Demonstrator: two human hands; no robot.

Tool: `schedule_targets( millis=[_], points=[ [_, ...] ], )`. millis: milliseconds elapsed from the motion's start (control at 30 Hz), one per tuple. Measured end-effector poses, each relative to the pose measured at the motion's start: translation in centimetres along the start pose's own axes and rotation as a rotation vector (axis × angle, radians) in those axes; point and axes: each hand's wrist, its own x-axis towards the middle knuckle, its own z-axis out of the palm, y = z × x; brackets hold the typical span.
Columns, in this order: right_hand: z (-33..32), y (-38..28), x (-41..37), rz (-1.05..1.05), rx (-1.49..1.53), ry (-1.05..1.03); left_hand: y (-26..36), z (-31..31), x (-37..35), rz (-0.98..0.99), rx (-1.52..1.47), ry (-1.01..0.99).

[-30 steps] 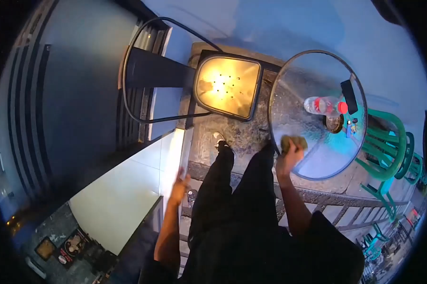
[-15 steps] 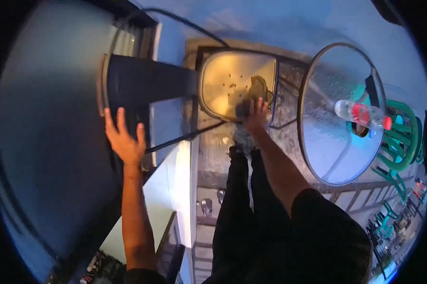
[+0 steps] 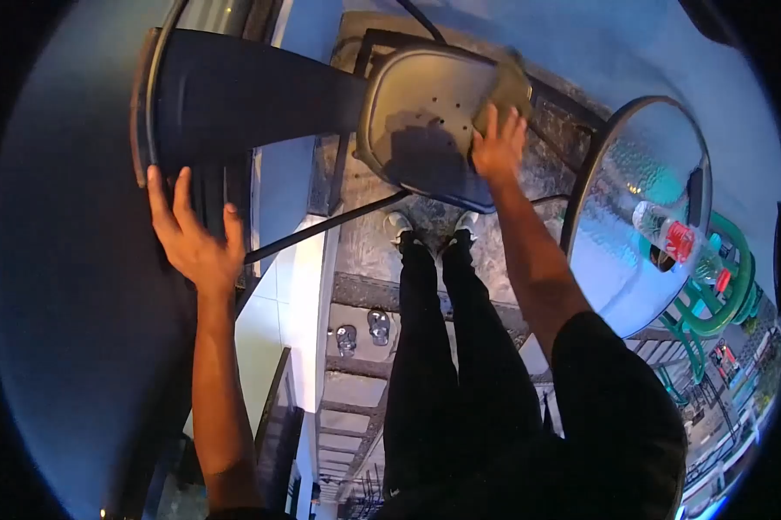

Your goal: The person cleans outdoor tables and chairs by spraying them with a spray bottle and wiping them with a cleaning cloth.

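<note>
A chair with a metal seat (image 3: 403, 91), pierced by several small holes, stands tilted in view, its dark backrest (image 3: 243, 91) towards the left. My left hand (image 3: 200, 243) has its fingers spread, the fingertips at the lower corner of the backrest's edge. On the right part of the seat lies a brownish-green cloth (image 3: 510, 87), blurred along its upper edge. My right hand (image 3: 499, 154) presses on that cloth with its fingers over it; the palm side is hidden. A shadow falls across the seat's lower half.
Right of the chair stands a round glass-topped table (image 3: 607, 286) with a plastic bottle (image 3: 678, 241) lying on it. Green plastic chairs (image 3: 726, 316) are beyond. Dark slippers (image 3: 378, 327) lie on the paving behind my feet. A white wall (image 3: 308, 295) stands at the left.
The cloth and my right hand have moved up and right across the seat. My left hand and the backrest appear further left. The bottle and table sit slightly further right in view.
</note>
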Motion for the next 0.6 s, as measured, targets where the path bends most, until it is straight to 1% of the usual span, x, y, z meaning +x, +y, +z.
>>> schedule_targets(
  millis=[67,100,133,200,267,333,400,467,533,600],
  points=[
    [1.5,0.1,-3.2,0.099,-0.034,0.011,0.2,-0.5,0.1,-0.026,-0.015,-0.02],
    [0.6,-1.7,-4.6,0.084,-0.008,-0.05,0.3,-0.6,0.2,-0.035,-0.021,-0.025],
    [0.5,-3.7,-6.1,0.006,-0.02,-0.176,0.1,-0.5,0.2,-0.025,-0.025,-0.011],
    [3.6,-7.8,-9.1,-0.333,0.072,-0.192,-0.1,-0.6,0.4,-0.02,-0.004,-0.001],
    [0.0,-13.4,-7.3,-0.314,0.22,-0.424,-0.1,-0.2,0.1,-0.018,0.012,-0.007],
    [1.3,-14.2,-3.2,-0.53,0.173,-0.298,0.0,-0.4,0.0,-0.016,0.021,-0.033],
    [-0.4,-12.2,2.1,-0.748,0.02,-0.395,-0.2,-0.3,-0.3,-0.014,-0.003,-0.044],
    [6.2,-6.3,6.0,-0.787,0.324,-0.019,0.2,-0.2,-0.3,-0.023,-0.021,-0.055],
    [1.1,-4.5,6.7,-0.39,0.083,-0.071,0.3,-0.1,-0.3,-0.01,-0.013,-0.055],
    [1.6,-3.6,4.2,-0.099,0.057,0.042,0.7,-0.6,-0.2,-0.017,-0.007,-0.051]
  ],
)
